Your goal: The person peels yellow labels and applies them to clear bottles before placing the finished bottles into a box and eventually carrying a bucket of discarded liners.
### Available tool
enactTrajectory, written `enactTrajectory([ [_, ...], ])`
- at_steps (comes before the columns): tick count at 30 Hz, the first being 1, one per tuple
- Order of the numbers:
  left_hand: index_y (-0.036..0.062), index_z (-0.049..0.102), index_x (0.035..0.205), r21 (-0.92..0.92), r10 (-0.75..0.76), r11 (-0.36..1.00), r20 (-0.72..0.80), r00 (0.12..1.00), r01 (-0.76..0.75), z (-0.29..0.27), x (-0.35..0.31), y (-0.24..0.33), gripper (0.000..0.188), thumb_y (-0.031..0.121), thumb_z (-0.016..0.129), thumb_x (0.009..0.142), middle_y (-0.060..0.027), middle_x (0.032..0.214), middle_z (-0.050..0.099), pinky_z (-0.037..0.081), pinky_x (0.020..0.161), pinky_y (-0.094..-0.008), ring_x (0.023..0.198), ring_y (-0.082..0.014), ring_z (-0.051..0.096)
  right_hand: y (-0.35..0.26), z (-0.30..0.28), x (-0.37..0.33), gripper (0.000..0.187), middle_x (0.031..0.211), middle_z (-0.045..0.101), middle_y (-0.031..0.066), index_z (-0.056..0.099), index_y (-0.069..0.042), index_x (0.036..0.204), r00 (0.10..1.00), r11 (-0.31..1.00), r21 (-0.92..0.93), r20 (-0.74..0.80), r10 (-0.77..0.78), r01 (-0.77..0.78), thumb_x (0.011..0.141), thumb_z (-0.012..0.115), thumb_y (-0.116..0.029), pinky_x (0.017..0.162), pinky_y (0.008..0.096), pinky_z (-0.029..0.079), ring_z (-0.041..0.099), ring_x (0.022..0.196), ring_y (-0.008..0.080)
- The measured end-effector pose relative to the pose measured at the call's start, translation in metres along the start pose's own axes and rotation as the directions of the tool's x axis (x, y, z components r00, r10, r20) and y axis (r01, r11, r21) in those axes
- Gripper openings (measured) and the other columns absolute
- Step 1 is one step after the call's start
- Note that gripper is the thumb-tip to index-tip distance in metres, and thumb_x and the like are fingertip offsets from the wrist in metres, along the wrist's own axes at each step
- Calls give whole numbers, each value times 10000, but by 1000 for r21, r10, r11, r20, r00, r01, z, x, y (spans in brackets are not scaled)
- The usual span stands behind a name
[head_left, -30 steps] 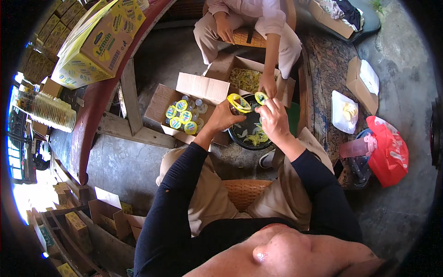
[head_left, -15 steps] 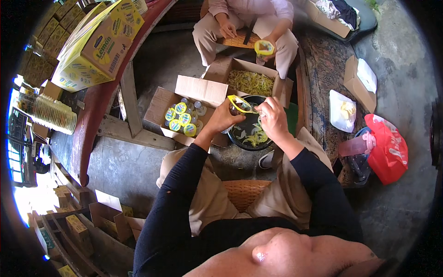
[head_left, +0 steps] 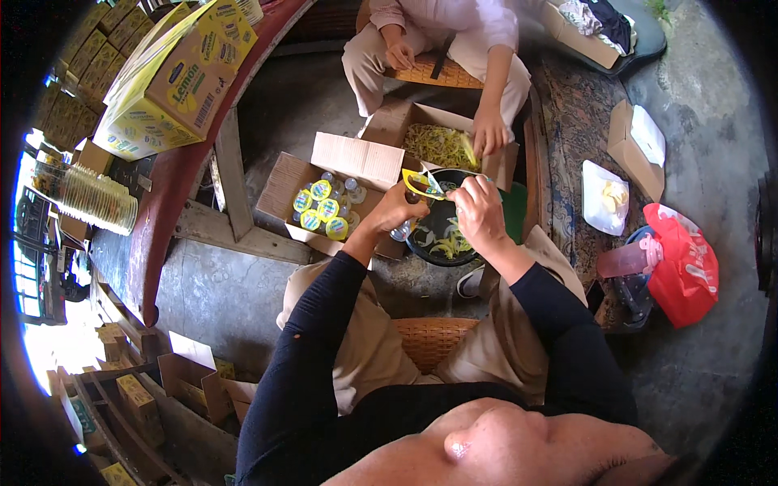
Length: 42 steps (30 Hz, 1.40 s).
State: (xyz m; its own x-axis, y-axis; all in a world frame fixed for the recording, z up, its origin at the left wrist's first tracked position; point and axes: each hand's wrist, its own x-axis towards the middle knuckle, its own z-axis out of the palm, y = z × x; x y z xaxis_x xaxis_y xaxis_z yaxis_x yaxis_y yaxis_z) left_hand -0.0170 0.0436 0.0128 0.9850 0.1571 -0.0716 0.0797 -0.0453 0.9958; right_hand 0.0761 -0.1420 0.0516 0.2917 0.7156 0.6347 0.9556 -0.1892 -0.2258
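I have the left hand (head_left: 393,212) curled round a cup (head_left: 412,195), likely steadying it, while the right hand (head_left: 481,212) pinches the right edge of its yellow lid (head_left: 414,179). The cup is at the far-left rim of a dark basin (head_left: 442,211), seemingly set there to catch scraps (head_left: 450,245). Leftward, lidded cups (head_left: 327,209) stand in an open carton (head_left: 356,151), probably for easy reach.

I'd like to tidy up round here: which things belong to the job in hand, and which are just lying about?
Apparently in use:
left hand, holding a yellow-lidded cup
right hand, at the same cup
black basin
box of lidded cups
carton of yellow scraps

Apparently just lying about:
red bag
pink bottle
translucent container
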Motion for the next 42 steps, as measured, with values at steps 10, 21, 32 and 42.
enactTrajectory([
  [10, -2, 512, 1066, 320, 144, 943, -136, 980, -94, 11, 0, 5, 569, 265, 834, 681, -128, 948, 639, 485, 797, -340, 879, -175, 602, 7, -3, -4, 178, 835, 508, 93, 584, -47, 791, 988, 988, 32, 44, 148, -150, 657, 625, 61, 750, 398, 431, 529, 862, 289],
  [21, -23, 590, 1095, 6, -146, 989, -20, 989, 146, -3, -6, 6, 435, 186, 729, 740, -89, 1027, 651, 474, 861, -316, 947, -190, 613, 3, -1, -3, 203, 836, 512, 91, 586, -42, 795, 998, 999, -27, 49, 43, -42, 638, 639, 74, 749, 392, 435, 539, 856, 281],
  [32, 7, 535, 1212, 361, 77, 932, -73, 994, -46, 4, 0, 13, 544, 256, 744, 776, -120, 1077, 641, 459, 916, -336, 1038, -204, 597, 14, -3, -7, 180, 848, 507, 110, 581, -31, 797, 954, 943, 144, 58, 295, -301, 668, 648, 75, 762, 430, 450, 543, 871, 319],
  [42, -6, 530, 1219, 397, 94, 917, -153, 984, -26, 10, -5, 16, 628, 242, 785, 701, -150, 1078, 643, 460, 906, -348, 1016, -245, 610, 5, -3, -4, 178, 841, 523, 91, 586, -50, 790, 999, 999, -32, 34, 42, -41, 655, 633, 55, 726, 389, 441, 544, 858, 275],
])
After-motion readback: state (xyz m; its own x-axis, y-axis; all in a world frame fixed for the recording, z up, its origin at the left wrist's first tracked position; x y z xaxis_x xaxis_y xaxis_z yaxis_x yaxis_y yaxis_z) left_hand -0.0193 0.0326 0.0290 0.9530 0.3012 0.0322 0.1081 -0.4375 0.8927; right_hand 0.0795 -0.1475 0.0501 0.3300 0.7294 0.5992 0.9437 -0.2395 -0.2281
